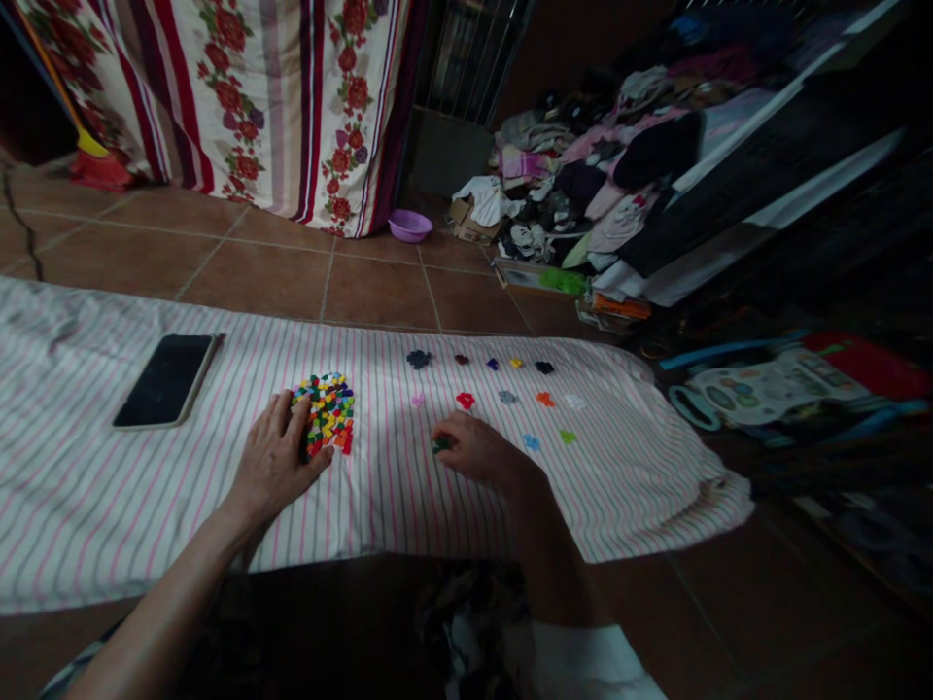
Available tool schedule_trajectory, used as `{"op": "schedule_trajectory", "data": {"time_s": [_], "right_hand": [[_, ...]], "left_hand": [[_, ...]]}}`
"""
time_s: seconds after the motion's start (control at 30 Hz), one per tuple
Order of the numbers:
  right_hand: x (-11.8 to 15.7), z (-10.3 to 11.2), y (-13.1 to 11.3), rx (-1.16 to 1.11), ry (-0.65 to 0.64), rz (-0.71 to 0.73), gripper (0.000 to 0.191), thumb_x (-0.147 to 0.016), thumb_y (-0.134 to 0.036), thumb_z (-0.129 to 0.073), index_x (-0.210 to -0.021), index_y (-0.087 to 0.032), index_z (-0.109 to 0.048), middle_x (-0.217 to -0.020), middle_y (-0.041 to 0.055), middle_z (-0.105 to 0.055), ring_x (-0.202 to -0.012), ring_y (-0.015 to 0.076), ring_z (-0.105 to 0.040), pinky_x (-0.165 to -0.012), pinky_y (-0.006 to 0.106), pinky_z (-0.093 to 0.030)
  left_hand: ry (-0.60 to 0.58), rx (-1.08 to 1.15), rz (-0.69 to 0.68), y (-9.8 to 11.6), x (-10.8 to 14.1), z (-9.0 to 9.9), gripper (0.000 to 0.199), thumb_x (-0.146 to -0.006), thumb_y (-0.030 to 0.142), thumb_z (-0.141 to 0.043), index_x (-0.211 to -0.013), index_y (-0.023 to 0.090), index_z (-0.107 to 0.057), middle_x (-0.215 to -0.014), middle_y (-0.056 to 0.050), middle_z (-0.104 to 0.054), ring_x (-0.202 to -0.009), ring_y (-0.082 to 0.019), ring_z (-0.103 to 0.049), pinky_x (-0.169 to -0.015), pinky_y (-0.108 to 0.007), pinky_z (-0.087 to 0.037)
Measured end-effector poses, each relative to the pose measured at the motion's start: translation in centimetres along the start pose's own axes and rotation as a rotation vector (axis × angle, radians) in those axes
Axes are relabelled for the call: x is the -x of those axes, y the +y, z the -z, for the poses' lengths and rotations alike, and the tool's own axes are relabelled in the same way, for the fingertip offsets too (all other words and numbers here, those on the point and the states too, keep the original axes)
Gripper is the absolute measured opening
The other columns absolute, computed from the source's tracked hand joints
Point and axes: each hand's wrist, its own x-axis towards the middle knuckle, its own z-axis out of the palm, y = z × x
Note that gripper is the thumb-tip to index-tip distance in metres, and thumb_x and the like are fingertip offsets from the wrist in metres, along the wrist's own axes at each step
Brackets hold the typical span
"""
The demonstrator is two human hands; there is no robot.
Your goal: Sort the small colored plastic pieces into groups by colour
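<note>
My left hand lies with its fingers apart along the left edge of a mixed pile of small coloured pieces, its thumb at the pile's lower edge. To the right, my right hand is closed, fingertips pinched at small dark green pieces low over the cloth. How many of these are in the fingers is hidden. Beyond it sit little one-colour groups, among them dark grey pieces, red pieces, pink pieces, orange pieces, light blue pieces and lime green pieces.
A striped cloth covers the low surface, with a phone lying on its left part. Behind are a purple basin, a floral curtain and heaped clothes. A colourful plastic item stands at the right.
</note>
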Motion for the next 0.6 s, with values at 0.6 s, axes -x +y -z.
{"op": "schedule_trajectory", "data": {"time_s": [0.6], "right_hand": [[-0.04, -0.13, 0.17, -0.026, -0.023, -0.002, 0.016, -0.071, -0.014, -0.058, -0.086, -0.017, -0.061, -0.093, 0.0040, -0.057, -0.090, 0.0174, -0.053, -0.077, 0.027, -0.039]], "left_hand": [[-0.010, 0.026, -0.025, -0.14, 0.10, 0.13, 0.073, -0.085, 0.053, -0.050, -0.144, 0.014, -0.031, -0.151, -0.024, -0.030, -0.142, -0.038, -0.027, -0.108, -0.056, -0.035]]}}
